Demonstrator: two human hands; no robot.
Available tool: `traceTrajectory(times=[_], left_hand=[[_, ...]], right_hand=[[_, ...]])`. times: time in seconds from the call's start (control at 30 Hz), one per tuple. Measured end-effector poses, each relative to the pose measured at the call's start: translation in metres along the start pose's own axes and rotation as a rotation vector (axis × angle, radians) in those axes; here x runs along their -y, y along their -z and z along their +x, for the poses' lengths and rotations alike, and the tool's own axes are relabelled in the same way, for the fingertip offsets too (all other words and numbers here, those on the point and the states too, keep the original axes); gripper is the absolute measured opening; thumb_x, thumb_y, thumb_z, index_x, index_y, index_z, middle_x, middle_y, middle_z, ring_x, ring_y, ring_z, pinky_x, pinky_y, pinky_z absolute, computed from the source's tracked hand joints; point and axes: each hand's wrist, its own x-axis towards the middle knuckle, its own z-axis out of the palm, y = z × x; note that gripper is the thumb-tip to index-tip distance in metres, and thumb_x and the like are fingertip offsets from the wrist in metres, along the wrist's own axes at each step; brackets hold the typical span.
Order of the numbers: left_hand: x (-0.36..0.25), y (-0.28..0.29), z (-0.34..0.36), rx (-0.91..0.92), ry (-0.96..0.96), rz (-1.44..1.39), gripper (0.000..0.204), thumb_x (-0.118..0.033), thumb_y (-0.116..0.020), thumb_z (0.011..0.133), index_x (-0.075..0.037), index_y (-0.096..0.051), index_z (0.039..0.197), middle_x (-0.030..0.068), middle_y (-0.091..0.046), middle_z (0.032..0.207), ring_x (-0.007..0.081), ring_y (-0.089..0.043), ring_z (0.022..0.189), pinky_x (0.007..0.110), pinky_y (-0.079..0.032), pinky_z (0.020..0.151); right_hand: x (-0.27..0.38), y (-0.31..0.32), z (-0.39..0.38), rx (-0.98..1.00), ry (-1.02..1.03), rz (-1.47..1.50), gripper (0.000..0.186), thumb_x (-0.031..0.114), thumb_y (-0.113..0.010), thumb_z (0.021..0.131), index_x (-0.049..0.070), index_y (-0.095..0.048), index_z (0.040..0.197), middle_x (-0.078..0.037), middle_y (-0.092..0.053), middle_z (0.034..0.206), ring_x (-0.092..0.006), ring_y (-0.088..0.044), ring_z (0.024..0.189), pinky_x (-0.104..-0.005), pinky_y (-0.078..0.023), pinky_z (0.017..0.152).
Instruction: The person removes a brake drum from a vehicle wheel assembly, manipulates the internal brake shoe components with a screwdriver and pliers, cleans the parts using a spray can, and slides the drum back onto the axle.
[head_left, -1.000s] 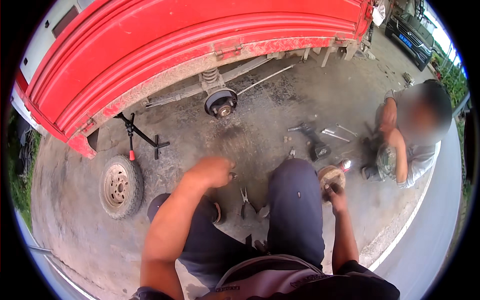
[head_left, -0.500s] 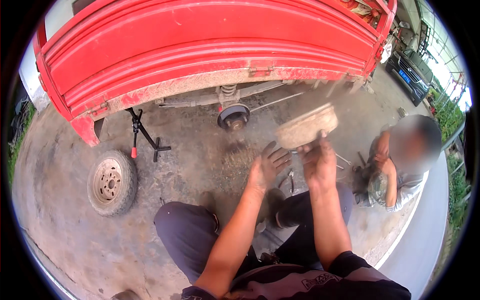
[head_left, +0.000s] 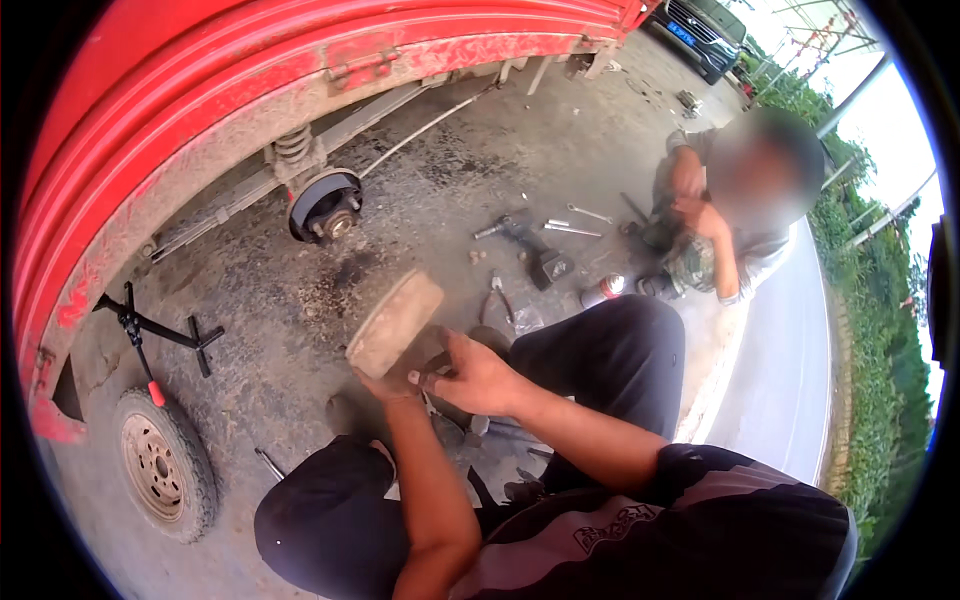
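Observation:
A dusty, tan-coated brake drum (head_left: 395, 322) hangs tilted over the ground in front of my knees. My left hand (head_left: 384, 386) grips its lower edge from beneath, fingers mostly hidden by the drum. Right beside it, my right hand (head_left: 474, 376) is closed with curled fingers next to the drum's near side. What those fingers hold, if anything, I cannot make out. Beyond the drum, the bare wheel hub (head_left: 335, 215) with its round backing plate sits on the axle, below a coil spring (head_left: 292, 146).
The red vehicle bed (head_left: 230, 80) overhangs from the upper left. A black jack stand (head_left: 150, 335) and a removed wheel (head_left: 160, 470) are at left. Pliers (head_left: 497, 300), a cordless impact wrench (head_left: 535, 250), a spanner (head_left: 590, 213) and a spray can (head_left: 602, 291) lie ahead. A person (head_left: 715, 215) crouches at right.
The view has swung right, so the vehicle sits further left. The drum has come closer to me, and my left hand, earlier open and apart, now holds it. My right hand has shifted its grip.

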Motion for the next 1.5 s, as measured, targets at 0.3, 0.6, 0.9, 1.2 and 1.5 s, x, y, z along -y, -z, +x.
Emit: traceTrajectory(times=[0.3, 0.6, 0.9, 1.2, 1.5], left_hand=[[-0.013, 0.018, -0.005, 0.318, 0.117, -0.172, 0.087, -0.056, -0.057, 0.097, -0.003, -0.03, 0.16, 0.0234, -0.031, 0.165, 0.0498, -0.033, 0.148, 0.062, -0.033, 0.121], [-0.028, -0.017, -0.042, 0.266, 0.022, 0.172, 0.08, -0.06, -0.046, 0.1, -0.007, -0.033, 0.159, 0.0201, -0.031, 0.165, 0.0461, -0.03, 0.15, 0.064, -0.025, 0.123], [-0.009, -0.133, -0.107, -0.001, -0.024, 0.199, 0.08, -0.064, -0.054, 0.095, -0.009, -0.044, 0.152, 0.02, -0.046, 0.156, 0.0493, -0.051, 0.134, 0.059, -0.052, 0.105], [-0.024, -0.194, -0.165, 0.072, -0.141, 0.096, 0.073, -0.058, -0.057, 0.097, -0.01, -0.046, 0.151, 0.0177, -0.049, 0.154, 0.0444, -0.051, 0.137, 0.053, -0.052, 0.108], [-0.04, -0.166, -0.186, 0.021, -0.036, -0.229, 0.077, -0.06, -0.055, 0.097, -0.005, -0.047, 0.15, 0.0225, -0.054, 0.148, 0.0501, -0.057, 0.128, 0.053, -0.057, 0.102]], right_hand=[[0.034, 0.285, -0.122, -1.211, 0.633, -0.246, 0.03, 0.0, -0.07, 0.095, 0.001, -0.062, 0.124, -0.005, -0.07, 0.112, -0.0126, -0.064, 0.105, -0.0281, -0.052, 0.093], [-0.339, 0.357, -0.052, -1.033, -0.108, -0.654, 0.119, 0.021, -0.093, 0.065, -0.002, -0.023, 0.159, -0.026, -0.038, 0.155, -0.0407, -0.04, 0.143, -0.0451, -0.036, 0.119], [-0.391, 0.402, 0.012, -1.162, 0.233, -0.361, 0.086, 0.003, -0.077, 0.081, 0.002, -0.033, 0.154, -0.012, -0.058, 0.137, -0.0232, -0.059, 0.125, -0.0367, -0.044, 0.111], [0.039, 0.307, -0.049, -0.746, 0.92, -0.345, 0.09, 0.014, -0.08, 0.087, -0.001, -0.025, 0.157, -0.014, -0.047, 0.144, -0.0235, -0.052, 0.129, -0.0388, -0.044, 0.11], [0.099, 0.13, 0.008, 0.154, 0.884, -1.083, 0.084, 0.021, -0.083, 0.071, 0.018, -0.049, 0.148, -0.023, -0.052, 0.128, -0.0431, -0.064, 0.105, -0.0493, -0.055, 0.089]])
